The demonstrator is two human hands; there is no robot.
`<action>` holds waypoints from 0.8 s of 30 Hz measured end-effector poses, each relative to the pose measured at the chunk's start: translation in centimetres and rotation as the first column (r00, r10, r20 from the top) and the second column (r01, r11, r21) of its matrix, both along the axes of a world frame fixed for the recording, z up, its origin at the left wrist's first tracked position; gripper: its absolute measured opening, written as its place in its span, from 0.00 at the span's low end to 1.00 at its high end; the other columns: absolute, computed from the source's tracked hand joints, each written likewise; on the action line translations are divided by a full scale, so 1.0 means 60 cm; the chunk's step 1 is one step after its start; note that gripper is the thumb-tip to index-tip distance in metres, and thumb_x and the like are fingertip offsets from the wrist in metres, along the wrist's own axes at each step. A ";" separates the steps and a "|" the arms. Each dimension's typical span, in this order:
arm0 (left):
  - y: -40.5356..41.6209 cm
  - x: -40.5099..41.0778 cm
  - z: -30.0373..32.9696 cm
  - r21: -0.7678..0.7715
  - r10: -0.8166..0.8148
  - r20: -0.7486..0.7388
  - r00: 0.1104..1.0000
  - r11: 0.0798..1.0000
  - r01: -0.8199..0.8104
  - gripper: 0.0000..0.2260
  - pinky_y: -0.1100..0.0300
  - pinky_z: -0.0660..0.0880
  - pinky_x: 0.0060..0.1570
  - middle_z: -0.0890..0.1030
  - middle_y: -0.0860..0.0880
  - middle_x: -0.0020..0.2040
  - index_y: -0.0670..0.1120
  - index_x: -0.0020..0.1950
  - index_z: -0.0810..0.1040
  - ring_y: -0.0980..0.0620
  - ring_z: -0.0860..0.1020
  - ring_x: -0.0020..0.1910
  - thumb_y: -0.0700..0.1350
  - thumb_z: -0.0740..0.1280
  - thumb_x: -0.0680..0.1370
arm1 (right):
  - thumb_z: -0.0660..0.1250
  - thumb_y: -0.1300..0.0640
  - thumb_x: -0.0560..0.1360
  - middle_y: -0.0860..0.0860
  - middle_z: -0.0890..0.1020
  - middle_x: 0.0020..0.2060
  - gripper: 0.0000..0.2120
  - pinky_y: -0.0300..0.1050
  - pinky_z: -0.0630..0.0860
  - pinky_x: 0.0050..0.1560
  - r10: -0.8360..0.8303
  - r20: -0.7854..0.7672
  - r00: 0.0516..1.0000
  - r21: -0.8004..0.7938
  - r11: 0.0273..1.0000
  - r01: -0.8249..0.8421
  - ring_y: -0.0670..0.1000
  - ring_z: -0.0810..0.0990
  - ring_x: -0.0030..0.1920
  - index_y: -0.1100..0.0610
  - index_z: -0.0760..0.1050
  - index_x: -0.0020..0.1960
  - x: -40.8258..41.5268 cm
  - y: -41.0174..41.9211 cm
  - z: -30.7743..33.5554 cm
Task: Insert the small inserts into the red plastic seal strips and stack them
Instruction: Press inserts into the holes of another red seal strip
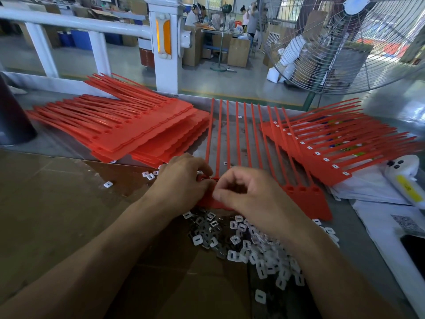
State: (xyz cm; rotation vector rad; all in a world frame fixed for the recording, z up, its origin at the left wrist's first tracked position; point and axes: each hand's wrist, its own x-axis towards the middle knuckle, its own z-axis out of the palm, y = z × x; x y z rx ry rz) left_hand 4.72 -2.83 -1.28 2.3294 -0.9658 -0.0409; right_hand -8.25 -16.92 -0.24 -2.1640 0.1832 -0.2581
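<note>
L hand [184, 178] pins the near red seal strip [310, 199] w/ curled fingers, R hand [243, 194] fingertips pinched together, insert hidden; seat it square, then press flush.

No text reads clearly — the yellow label [406, 188] stays illegible.

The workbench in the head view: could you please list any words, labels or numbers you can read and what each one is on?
None can be read.
Yellow label on the white plastic device: dark print, too blurred to read.
White paper sheet: square code pattern, no legible words.
Red plastic seal strips and small white inserts: no print visible.
</note>
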 end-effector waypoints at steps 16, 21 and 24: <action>0.001 -0.008 0.028 -0.496 -0.369 -0.391 0.843 0.856 0.145 0.06 0.42 0.78 0.60 0.85 0.43 0.47 0.43 0.50 0.84 0.41 0.82 0.52 0.44 0.69 0.81 | 0.72 0.53 0.79 0.51 0.84 0.39 0.04 0.38 0.71 0.29 -0.217 0.048 0.975 0.505 0.847 0.163 0.47 0.76 0.34 0.50 0.84 0.47 0.014 -0.012 -0.012; 0.000 -0.003 0.023 -0.499 -0.372 -0.434 0.821 0.858 0.125 0.08 0.52 0.77 0.51 0.84 0.49 0.41 0.44 0.47 0.84 0.53 0.80 0.41 0.46 0.68 0.81 | 0.72 0.52 0.80 0.45 0.82 0.35 0.03 0.36 0.72 0.32 -0.212 0.084 0.974 0.385 0.908 0.164 0.43 0.76 0.32 0.48 0.83 0.48 0.010 -0.011 -0.011; 0.000 -0.002 0.022 -0.462 -0.339 -0.439 0.832 0.880 0.115 0.09 0.66 0.72 0.43 0.81 0.54 0.37 0.46 0.45 0.84 0.59 0.76 0.38 0.48 0.68 0.81 | 0.73 0.53 0.79 0.38 0.84 0.43 0.04 0.30 0.76 0.43 -0.222 0.208 0.952 0.154 0.969 0.192 0.38 0.82 0.45 0.44 0.82 0.50 0.009 -0.006 -0.010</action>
